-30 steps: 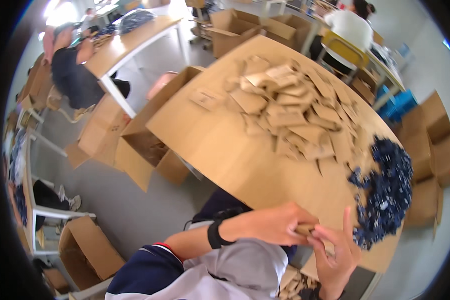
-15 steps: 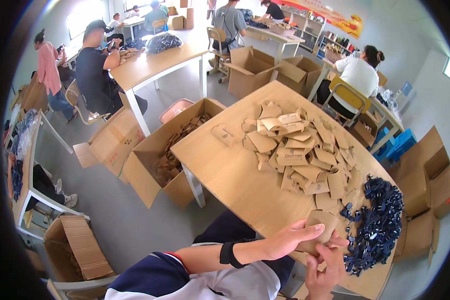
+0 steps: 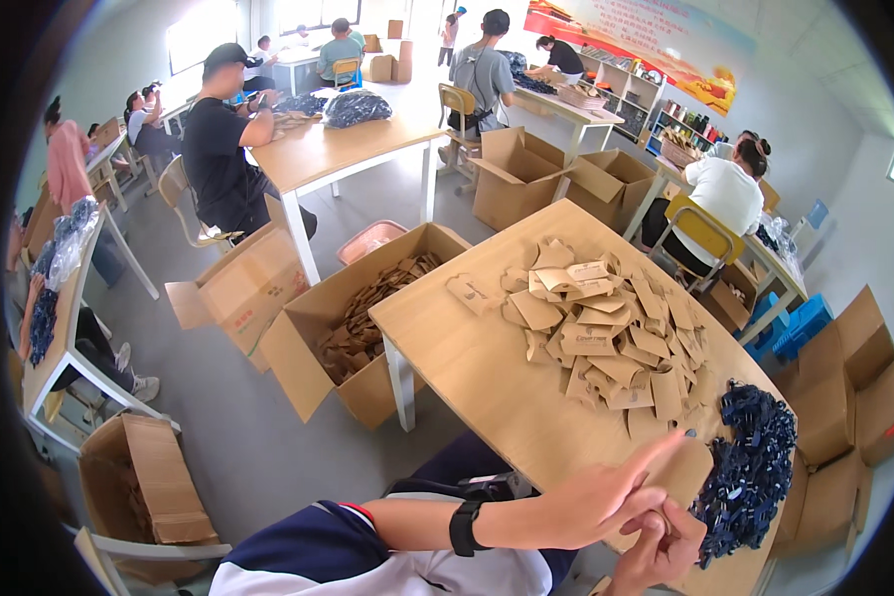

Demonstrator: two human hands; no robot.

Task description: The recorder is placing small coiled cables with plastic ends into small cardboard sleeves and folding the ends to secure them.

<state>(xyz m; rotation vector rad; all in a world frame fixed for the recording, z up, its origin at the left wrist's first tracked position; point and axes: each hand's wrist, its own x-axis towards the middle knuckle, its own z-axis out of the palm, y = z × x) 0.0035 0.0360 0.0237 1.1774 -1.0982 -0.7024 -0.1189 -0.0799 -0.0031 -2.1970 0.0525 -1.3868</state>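
Observation:
A brown kraft pillow box is held over the near right part of my table. My left hand, with a black band on its wrist, grips the box from the left, index finger stretched along it. That fingertip is beside a small dark piece. My right hand pinches the near end of the box, fingers bent. A big heap of flat kraft pillow boxes lies beyond my hands. To the right is a pile of small navy-blue items with white marks, their kind unclear.
My wooden table has an open carton full of kraft boxes at its left. More cartons stand at the right, near blue plastic stools. A co-worker in white and one in black sit at other tables.
Both hands have shifted slightly right with the pillow box. My left index finger now points outward along the box, and the right fingers have bent closer around its near end. The view has tilted up slightly.

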